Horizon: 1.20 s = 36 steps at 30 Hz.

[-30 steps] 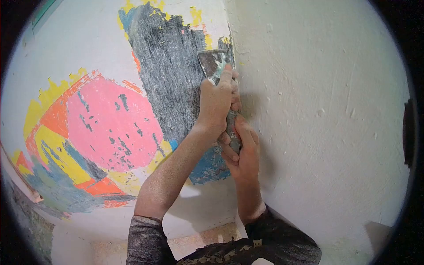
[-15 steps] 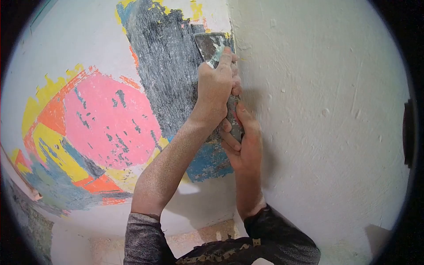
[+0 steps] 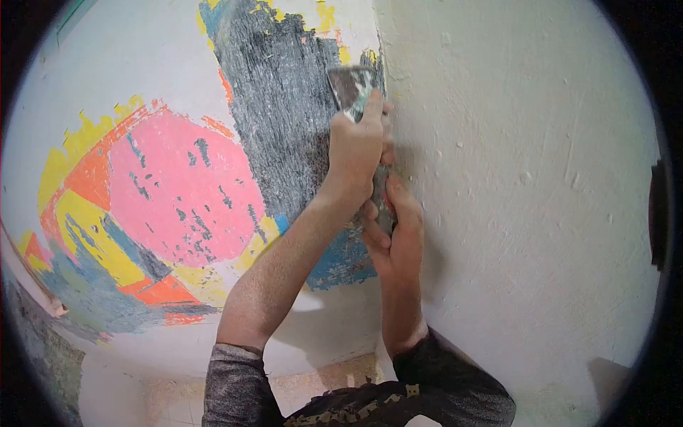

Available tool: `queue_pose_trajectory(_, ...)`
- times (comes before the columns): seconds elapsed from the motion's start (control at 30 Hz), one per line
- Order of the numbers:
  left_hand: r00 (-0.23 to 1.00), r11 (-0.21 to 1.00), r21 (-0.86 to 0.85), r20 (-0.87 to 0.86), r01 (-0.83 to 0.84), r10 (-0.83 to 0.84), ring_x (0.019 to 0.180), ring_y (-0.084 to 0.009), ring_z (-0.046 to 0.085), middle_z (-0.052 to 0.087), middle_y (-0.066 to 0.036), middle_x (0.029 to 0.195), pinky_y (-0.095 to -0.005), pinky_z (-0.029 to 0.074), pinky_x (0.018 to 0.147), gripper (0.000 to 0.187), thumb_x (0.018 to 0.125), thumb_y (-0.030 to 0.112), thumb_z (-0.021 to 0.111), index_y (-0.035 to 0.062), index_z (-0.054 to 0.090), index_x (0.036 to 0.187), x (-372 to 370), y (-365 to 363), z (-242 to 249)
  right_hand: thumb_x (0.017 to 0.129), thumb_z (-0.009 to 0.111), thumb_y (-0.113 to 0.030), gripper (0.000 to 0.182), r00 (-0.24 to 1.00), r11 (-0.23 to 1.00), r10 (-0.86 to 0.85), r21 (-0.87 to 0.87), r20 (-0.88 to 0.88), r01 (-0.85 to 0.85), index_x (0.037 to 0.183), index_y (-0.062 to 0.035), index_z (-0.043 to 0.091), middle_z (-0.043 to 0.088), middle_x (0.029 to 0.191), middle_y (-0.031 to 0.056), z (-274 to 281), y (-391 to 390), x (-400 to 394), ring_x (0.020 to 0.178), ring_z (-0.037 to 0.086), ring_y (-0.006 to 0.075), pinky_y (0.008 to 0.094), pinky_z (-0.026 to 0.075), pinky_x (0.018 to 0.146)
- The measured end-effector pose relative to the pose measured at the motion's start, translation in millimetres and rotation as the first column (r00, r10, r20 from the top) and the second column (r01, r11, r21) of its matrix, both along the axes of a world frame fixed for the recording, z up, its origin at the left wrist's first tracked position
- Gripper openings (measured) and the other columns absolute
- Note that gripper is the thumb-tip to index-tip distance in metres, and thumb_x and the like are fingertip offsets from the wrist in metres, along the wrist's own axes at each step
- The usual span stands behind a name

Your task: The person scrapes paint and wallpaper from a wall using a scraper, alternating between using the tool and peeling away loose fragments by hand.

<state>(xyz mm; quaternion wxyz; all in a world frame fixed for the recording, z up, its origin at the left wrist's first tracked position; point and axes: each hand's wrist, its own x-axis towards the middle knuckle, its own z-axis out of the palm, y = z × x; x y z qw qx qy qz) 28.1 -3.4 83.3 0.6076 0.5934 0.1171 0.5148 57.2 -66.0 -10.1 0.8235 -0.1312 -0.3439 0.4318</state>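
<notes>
Near the corner of the wall, a scraper (image 3: 350,87) with a wide, paint-smeared blade lies against the grey painted area (image 3: 274,99). My left hand (image 3: 356,146) is closed around the upper part of its handle, close behind the blade, with one finger stretched toward the metal. Lower down, my right hand (image 3: 395,224) grips the handle's end, its thumb along the side. Both hands are dusty. Much of the handle is hidden by my fingers.
A pink round shape (image 3: 185,192) with yellow and orange patches is on the left wall. The bumpy white wall (image 3: 526,178) stands at the right. Blue paint (image 3: 345,263) shows below my hands. A dark object (image 3: 657,217) sits at the far right edge.
The scraper and my left hand have moved down along the wall. My right hand has shifted slightly, still on the handle. The painted wall appears a little further right in view.
</notes>
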Motion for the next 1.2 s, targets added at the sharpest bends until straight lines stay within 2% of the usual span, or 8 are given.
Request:
queue_pose_trajectory(0.13,0.998,0.999,-0.021,0.055,0.043,-0.042,0.045,-0.0049,0.036,0.039,0.006,0.057,-0.0236,0.032,0.041,0.021,0.093,0.025,0.051,0.0051,0.053,0.085,3.1,2.3,8.4,0.094,0.048,-0.025,0.018,0.999,0.995,0.041,0.086,0.004,-0.042,0.1,-0.0082,0.052,0.054,0.069,-0.0019,5.2,3.9,3.4,0.039,0.036,0.001,0.0165,0.028,0.032)
queue_pose_trajectory(0.23,0.999,1.0,0.003,-0.029,-0.016,0.016,0.046,-0.0047,0.036,0.038,0.006,0.057,-0.0234,0.031,0.041,0.022,0.093,0.025,0.052,0.0047,0.053,0.086,0.7,2.3,-0.1,0.094,0.049,-0.026,0.019,0.999,1.0,0.001,0.008,-0.053,-0.001,0.101,-0.0083,0.053,0.054,0.069,-0.0014,-2.2,2.2,-2.4,0.04,0.037,0.0012,0.0171,0.029,0.033)
queue_pose_trajectory(0.43,0.993,0.997,-0.007,0.091,0.082,-0.081,0.042,-0.0061,0.04,0.043,0.005,0.055,-0.025,0.033,0.037,0.026,0.093,0.027,0.051,0.0028,0.057,0.084,9.7,11.9,5.7,0.095,0.045,-0.025,0.019,0.993,0.999,-0.031,-0.023,-0.115,0.028,0.095,-0.0069,0.052,0.055,0.066,0.0011,12.1,3.0,0.1,0.035,0.034,0.0008,0.0148,0.027,0.029)
queue_pose_trajectory(0.63,0.999,0.999,-0.038,-0.048,-0.001,-0.001,0.046,-0.0039,0.035,0.037,0.006,0.058,-0.0225,0.029,0.042,0.022,0.094,0.025,0.051,0.0037,0.053,0.09,2.2,3.2,-0.8,0.095,0.046,-0.025,0.021,0.994,0.999,-0.034,-0.021,-0.099,0.032,0.095,-0.0053,0.051,0.055,0.066,0.0019,0.5,3.7,-3.2,0.034,0.033,0.001,0.0148,0.027,0.029)
queue_pose_trajectory(0.7,0.983,0.988,0.033,0.107,0.149,-0.152,0.047,-0.0038,0.034,0.036,0.006,0.059,-0.0221,0.029,0.042,0.022,0.094,0.025,0.051,0.0037,0.053,0.09,4.2,10.5,3.1,0.095,0.046,-0.025,0.021,0.995,1.0,-0.003,0.024,-0.097,0.005,0.095,-0.0051,0.051,0.055,0.065,0.0023,11.1,4.7,-2.2,0.034,0.032,0.0011,0.0147,0.027,0.029)
queue_pose_trajectory(0.8,0.999,0.999,0.017,0.011,0.029,-0.03,0.047,-0.0036,0.034,0.035,0.007,0.059,-0.0219,0.029,0.042,0.022,0.094,0.025,0.051,0.004,0.052,0.09,1.0,0.9,3.8,0.095,0.046,-0.025,0.021,0.996,1.0,0.004,0.008,-0.093,-0.003,0.094,-0.0051,0.051,0.054,0.065,0.0023,4.0,5.2,-2.6,0.034,0.032,0.0009,0.0145,0.027,0.029)
queue_pose_trajectory(1.03,0.995,0.997,-0.005,0.07,0.075,-0.075,0.046,-0.0039,0.033,0.036,0.007,0.058,-0.0222,0.029,0.042,0.023,0.094,0.026,0.051,0.0038,0.053,0.089,3.6,2.4,11.5,0.094,0.049,-0.027,0.021,0.998,0.995,0.056,0.085,-0.005,-0.055,0.101,-0.0071,0.053,0.055,0.067,-0.0015,5.9,8.4,4.2,0.039,0.041,0.0017,0.0166,0.03,0.031)
queue_pose_trajectory(1.2,1.0,1.0,0.013,-0.023,-0.001,0.001,0.048,-0.0041,0.035,0.038,0.006,0.061,-0.0222,0.03,0.042,0.024,0.094,0.026,0.051,0.003,0.053,0.088,1.0,4.3,1.6,0.093,0.049,-0.026,0.023,0.999,1.0,-0.009,0.013,-0.054,0.01,0.103,-0.0063,0.053,0.054,0.07,-0.0021,-0.4,5.9,-3.4,0.041,0.041,0.0023,0.0179,0.032,0.032)
